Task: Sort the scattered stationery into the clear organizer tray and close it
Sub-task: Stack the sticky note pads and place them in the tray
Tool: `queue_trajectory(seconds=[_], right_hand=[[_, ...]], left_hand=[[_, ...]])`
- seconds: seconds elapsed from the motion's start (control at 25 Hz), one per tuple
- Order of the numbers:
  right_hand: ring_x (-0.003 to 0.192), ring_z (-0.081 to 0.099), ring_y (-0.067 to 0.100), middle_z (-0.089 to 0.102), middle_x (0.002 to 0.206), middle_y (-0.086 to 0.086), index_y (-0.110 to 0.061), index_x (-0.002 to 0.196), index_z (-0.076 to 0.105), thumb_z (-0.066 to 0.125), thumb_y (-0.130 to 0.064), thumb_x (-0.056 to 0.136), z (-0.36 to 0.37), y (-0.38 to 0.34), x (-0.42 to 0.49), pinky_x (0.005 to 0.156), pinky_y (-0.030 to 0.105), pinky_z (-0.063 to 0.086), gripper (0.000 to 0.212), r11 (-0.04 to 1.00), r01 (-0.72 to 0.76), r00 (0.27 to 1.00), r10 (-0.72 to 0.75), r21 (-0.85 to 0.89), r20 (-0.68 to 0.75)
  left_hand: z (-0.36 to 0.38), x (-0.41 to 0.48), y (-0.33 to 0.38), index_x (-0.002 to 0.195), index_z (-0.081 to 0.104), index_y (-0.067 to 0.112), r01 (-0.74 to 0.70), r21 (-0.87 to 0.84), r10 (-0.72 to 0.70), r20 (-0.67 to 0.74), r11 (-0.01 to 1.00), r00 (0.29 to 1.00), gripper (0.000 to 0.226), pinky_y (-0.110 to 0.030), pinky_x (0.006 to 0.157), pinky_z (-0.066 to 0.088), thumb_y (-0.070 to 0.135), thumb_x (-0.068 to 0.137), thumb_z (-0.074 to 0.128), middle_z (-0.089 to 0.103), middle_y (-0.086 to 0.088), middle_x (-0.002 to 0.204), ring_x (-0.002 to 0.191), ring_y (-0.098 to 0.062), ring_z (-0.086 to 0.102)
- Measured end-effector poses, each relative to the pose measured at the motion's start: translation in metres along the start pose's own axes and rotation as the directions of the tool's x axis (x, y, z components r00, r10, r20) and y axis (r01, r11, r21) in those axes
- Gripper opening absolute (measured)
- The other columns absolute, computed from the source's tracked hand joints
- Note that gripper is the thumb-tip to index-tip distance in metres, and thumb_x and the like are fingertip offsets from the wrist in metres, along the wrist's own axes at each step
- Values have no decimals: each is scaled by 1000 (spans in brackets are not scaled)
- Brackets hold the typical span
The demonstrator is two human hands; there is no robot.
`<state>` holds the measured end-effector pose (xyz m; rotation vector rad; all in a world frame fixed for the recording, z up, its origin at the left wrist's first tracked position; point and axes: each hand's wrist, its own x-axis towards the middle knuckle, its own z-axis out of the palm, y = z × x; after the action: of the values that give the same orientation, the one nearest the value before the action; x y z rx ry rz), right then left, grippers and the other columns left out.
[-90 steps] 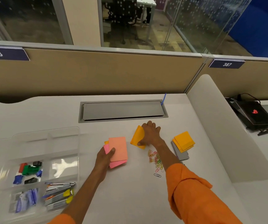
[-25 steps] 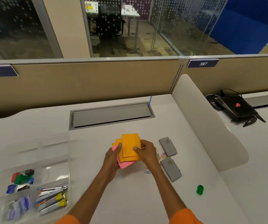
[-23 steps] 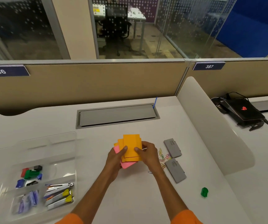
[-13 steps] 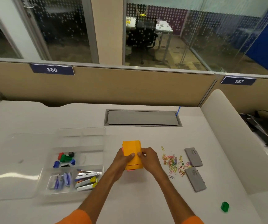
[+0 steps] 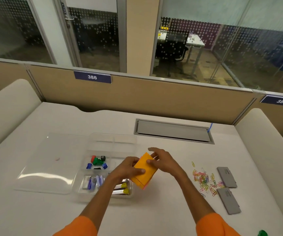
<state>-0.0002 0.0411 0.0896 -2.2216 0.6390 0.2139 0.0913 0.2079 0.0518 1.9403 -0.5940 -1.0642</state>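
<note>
Sticky-note stack (image 5: 144,172): pinched between left hand (image 5: 127,171) and right hand (image 5: 162,161), long axis slanting near-left to far-right, held at organizer tray (image 5: 113,138)'s right edge, left hand nearer it.

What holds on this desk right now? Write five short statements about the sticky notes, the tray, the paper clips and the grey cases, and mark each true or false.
1. Both hands hold the sticky-note stack. True: the left hand and right hand grip it together.
2. The top note is blue. False: it is orange, with pink showing at the bottom edge.
3. The clear organizer tray is closed. False: its lid lies open to the left.
4. The paper clips are in the tray. False: they lie loose on the desk, right of the hands.
5. Two grey cases lie beside the paper clips. True.
</note>
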Motion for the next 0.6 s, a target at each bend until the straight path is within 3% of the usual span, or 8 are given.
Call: queue_trajectory(seconds=[0.12, 0.2, 0.28, 0.36, 0.44, 0.6], right_hand=[[107, 53, 19, 53, 131, 4, -25, 128, 53, 68, -32, 86, 11, -6, 9, 76, 26, 49, 45, 995, 0, 1000, -1, 99, 6], [108, 55, 23, 55, 129, 8, -18, 127, 54, 69, -28, 86, 22, -7, 13, 78, 31, 52, 45, 950, -55, 994, 82, 309, -77], [110, 56, 26, 56, 129, 11, -12, 128, 52, 70, -26, 86, 36, -9, 18, 86, 37, 54, 48, 893, -99, 971, 182, 438, -153], [109, 56, 25, 56, 129, 13, -9, 130, 51, 68, -26, 87, 50, -14, 19, 88, 37, 53, 49, 872, -117, 954, 231, 474, -189], [104, 55, 22, 57, 127, 12, -9, 130, 50, 66, -27, 89, 64, -22, 19, 83, 32, 50, 48, 879, -122, 944, 247, 461, -221], [104, 55, 24, 55, 125, 15, -6, 126, 51, 62, -27, 92, 78, -32, 24, 79, 29, 46, 42, 924, -123, 941, 225, 362, -253]], left_hand=[[-15, -6, -1, 121, 62, 16, -26, -71, 9, -233, 997, 972, 61, -37, 87, 56, 38, 69, 84, 64, -5, 121, 106, -24, 62], [-25, -6, -8, 124, 61, 12, -3, -369, -143, -366, 929, 920, 62, -41, 87, 57, 32, 70, 84, 62, -10, 125, 108, -28, 62], [-31, -9, -13, 133, 49, 7, 32, -626, -272, -292, 779, 917, 62, -41, 88, 56, 32, 82, 74, 55, -14, 132, 112, -32, 59], [-34, -11, -13, 135, 43, 7, 59, -724, -301, -210, 687, 930, 53, -39, 85, 54, 31, 92, 61, 52, -15, 132, 113, -33, 57], [-36, -11, -13, 135, 41, 5, 67, -721, -296, -196, 689, 935, 45, -40, 90, 53, 24, 97, 54, 51, -18, 131, 115, -34, 55], [-44, -9, -17, 128, 52, 0, 92, -465, -227, -242, 881, 943, 30, -28, 78, 52, 13, 101, 46, 58, -14, 115, 106, -27, 57]])
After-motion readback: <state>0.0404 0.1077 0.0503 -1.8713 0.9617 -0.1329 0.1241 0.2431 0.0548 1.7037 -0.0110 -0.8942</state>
